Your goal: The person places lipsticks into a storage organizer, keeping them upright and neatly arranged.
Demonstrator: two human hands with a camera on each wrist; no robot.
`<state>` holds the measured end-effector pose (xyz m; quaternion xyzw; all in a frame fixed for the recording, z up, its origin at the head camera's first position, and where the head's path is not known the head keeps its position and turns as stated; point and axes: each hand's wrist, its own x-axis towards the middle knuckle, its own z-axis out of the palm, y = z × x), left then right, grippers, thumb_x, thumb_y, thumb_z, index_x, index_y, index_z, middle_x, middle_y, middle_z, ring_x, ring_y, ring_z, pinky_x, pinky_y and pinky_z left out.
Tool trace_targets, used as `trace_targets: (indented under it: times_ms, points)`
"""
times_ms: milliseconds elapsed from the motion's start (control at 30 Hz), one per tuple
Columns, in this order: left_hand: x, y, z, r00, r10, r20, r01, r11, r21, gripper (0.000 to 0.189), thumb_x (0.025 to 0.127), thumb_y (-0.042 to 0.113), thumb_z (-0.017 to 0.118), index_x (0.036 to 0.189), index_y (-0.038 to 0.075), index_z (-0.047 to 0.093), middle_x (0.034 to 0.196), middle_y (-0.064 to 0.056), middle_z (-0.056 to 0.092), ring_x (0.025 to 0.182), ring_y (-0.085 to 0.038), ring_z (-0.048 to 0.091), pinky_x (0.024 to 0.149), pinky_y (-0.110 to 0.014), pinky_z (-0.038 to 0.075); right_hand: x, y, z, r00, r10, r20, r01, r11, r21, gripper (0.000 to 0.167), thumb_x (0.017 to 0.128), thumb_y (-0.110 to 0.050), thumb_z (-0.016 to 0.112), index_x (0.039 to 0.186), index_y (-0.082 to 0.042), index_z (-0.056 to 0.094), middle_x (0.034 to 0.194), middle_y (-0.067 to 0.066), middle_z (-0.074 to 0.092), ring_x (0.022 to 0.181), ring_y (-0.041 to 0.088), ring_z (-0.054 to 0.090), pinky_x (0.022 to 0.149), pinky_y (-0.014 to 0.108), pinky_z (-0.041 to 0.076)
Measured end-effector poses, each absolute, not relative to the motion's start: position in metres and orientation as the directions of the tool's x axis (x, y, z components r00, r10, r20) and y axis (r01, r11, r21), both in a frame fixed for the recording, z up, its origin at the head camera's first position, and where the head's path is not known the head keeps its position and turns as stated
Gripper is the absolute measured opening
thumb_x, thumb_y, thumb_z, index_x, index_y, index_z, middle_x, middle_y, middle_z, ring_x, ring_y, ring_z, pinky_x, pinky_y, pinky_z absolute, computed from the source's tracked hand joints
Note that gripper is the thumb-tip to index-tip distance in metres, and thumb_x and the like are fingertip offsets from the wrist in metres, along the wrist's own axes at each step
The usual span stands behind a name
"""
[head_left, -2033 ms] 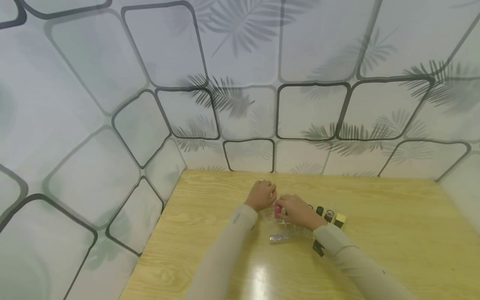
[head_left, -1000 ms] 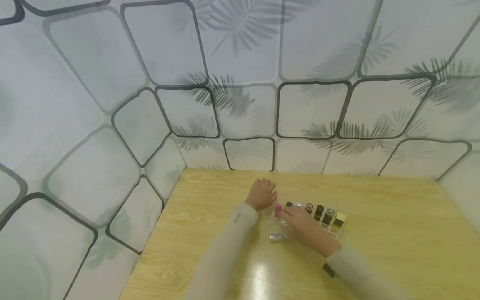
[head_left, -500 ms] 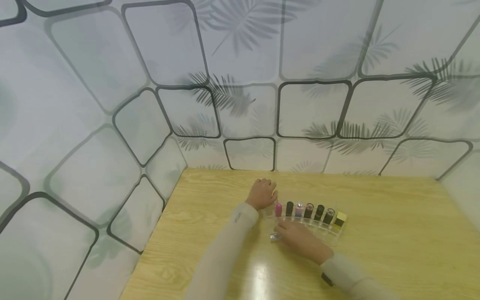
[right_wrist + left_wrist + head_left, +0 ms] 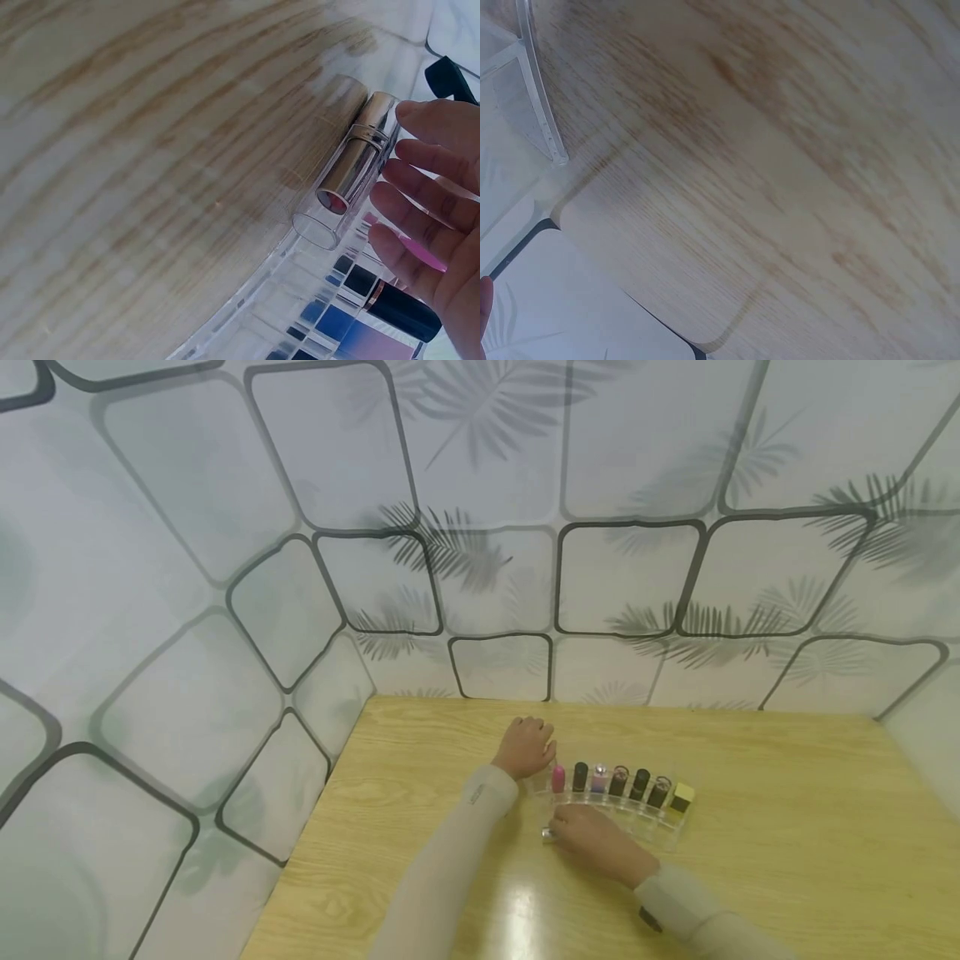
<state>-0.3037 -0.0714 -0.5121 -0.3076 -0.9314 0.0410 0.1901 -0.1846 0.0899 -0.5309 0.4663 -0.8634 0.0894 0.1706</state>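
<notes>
My right hand (image 4: 596,839) is at the front of a clear acrylic lipstick organizer (image 4: 662,832). In the right wrist view its fingers are spread and slightly bent beside a silver lipstick with a clear cap (image 4: 351,169), which lies on its side on the table. The thumb tip is close to the lipstick's silver base; whether it touches cannot be told. By the organizer's left end is my left hand (image 4: 522,748), fingers loosely bent, with nothing seen in it. A pink lipstick (image 4: 558,779) stands in the organizer's back row, nearest the left hand.
Along the back row also stand a black lipstick (image 4: 581,776), several other dark tubes, and a yellow-topped black one (image 4: 681,797) at the right end. The wood-grain table (image 4: 810,827) meets a patterned wall (image 4: 495,668) behind.
My right hand has left the pink lipstick, which now stands in the organizer, and has moved down toward the front to the silver lipstick, covering most of it. The left hand has barely moved.
</notes>
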Motion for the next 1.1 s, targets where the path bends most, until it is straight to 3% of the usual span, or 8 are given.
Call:
trace_targets:
  times_ms: [433,1100]
  points:
    - [-0.304,-0.072,-0.513,-0.739,0.593,0.322,0.561,0.805,-0.195,0.02,0.092,0.029,0.047,0.086,0.016,0.06,0.079,0.003,0.061,0.072,-0.012,0.057,0.072,-0.026,0.047,-0.175,0.088,-0.532,-0.533,-0.779,0.33,-0.813,0.58,0.055,0.013,0.074,-0.018,0.073,0.084,-0.014,0.066,0.08,-0.004,0.056,0.072,0.008,0.054,0.072,0.026,0.052]
    - [-0.303,-0.071,-0.51,-0.758,0.584,0.29,0.551,0.812,-0.195,0.023,0.094,0.031,0.045,0.09,0.016,0.061,0.082,0.003,0.062,0.076,-0.013,0.059,0.076,-0.027,0.048,-0.172,0.088,-0.528,-0.543,-0.762,0.353,-0.814,0.581,0.002,0.009,0.077,-0.013,0.07,0.082,-0.011,0.063,0.076,-0.003,0.052,0.064,0.006,0.047,0.059,0.017,0.046]
